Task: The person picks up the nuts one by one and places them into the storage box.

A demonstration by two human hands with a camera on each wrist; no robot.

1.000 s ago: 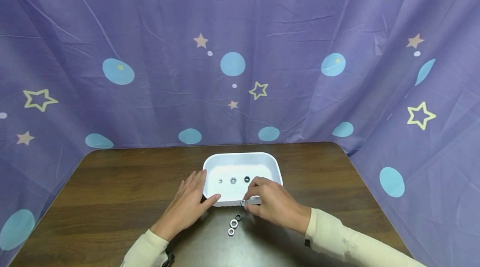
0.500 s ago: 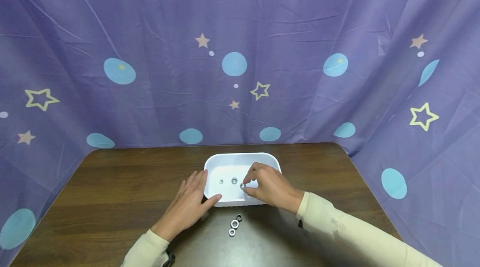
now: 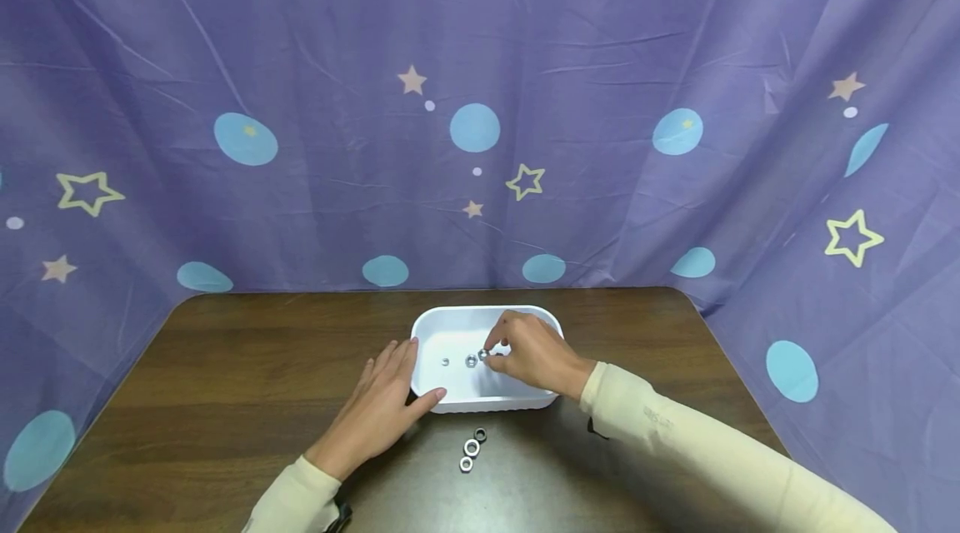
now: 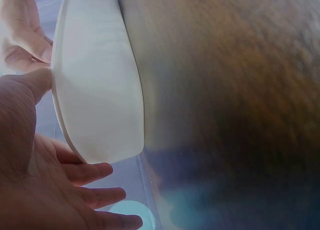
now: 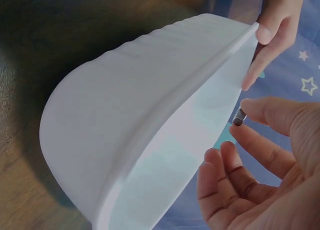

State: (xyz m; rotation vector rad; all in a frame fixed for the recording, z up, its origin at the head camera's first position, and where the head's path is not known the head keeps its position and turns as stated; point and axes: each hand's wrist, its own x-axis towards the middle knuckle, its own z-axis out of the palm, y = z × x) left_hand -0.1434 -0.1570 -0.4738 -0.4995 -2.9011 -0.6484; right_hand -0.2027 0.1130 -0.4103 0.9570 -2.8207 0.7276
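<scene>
A small silver hex nut [image 5: 239, 117] is pinched between the thumb and index finger of my right hand [image 3: 531, 348], above the inside of the white tray [image 3: 480, 405]. Inside the tray lie a silver nut [image 3: 471, 361], a smaller nut [image 3: 446, 362] to its left, and a dark nut [image 3: 499, 355] partly hidden behind my right hand. My left hand [image 3: 379, 408] rests against the tray's left end, thumb at the front rim and fingers spread along the side. In the left wrist view, those fingers [image 4: 95, 172] extend past the tray's corner.
In front of the tray, three nuts stand in a slanting row on the brown wooden table [image 3: 262, 366]: a dark nut [image 3: 481, 435], a larger silver nut [image 3: 471, 448] and a silver nut [image 3: 467, 464]. A purple curtain [image 3: 337, 100] hangs behind the table and at its sides.
My right hand has carried the pinched nut from the tray's front rim back over the tray's inside. The left hand has stayed at the tray's left end.
</scene>
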